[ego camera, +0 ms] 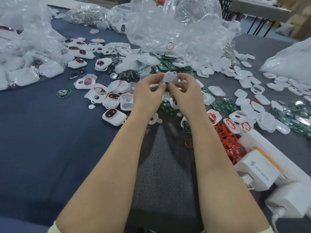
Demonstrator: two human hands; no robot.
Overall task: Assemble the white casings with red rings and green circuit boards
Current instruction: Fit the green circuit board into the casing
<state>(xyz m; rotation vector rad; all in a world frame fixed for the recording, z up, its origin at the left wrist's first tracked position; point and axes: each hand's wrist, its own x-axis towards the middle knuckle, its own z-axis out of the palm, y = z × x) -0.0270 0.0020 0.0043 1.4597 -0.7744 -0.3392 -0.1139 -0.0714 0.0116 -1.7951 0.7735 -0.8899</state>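
Both hands hold one white casing [170, 78] above the middle of the table. My left hand [148, 95] pinches its left side and my right hand [186, 95] pinches its right side, thumbs meeting under it. Its plain white back faces me; what is inside is hidden. Loose red rings [226, 140] lie in a pile at the right. Green circuit boards [218, 105] are scattered behind and right of my hands, one more board [65, 92] lying alone at the left. Finished casings with red rings [114, 116] sit left of my left wrist.
Crumpled clear plastic bags [176, 27] fill the back and left of the dark blue table [42, 140]. Heaps of white casing halves [244, 81] spread to the right. White power adapters on a power strip [259, 172] stand at the near right edge.
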